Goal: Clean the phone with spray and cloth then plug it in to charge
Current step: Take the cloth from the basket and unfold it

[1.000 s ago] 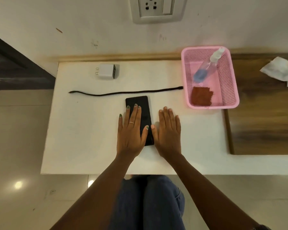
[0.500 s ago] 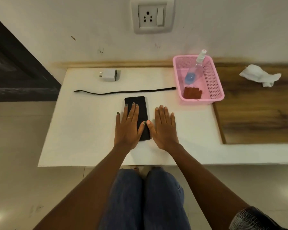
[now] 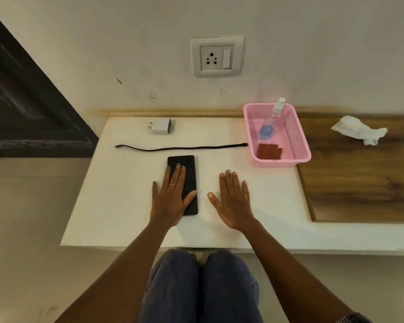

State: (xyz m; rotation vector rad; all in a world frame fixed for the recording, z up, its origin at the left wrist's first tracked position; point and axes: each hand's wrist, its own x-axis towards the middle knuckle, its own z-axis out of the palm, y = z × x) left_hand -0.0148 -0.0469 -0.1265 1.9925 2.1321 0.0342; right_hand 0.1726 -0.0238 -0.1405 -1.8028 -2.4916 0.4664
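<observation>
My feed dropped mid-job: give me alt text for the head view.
The left hand rests flat on a black phone on a white table, the right hand flat beside it. Behind lie a black cable and white charger; a pink basket holds a spray bottle and brown cloth.

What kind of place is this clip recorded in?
Probably a room in a home: a low white ledge against a painted wall with a socket, a tiled floor, and a pink basket of cleaning things.
</observation>
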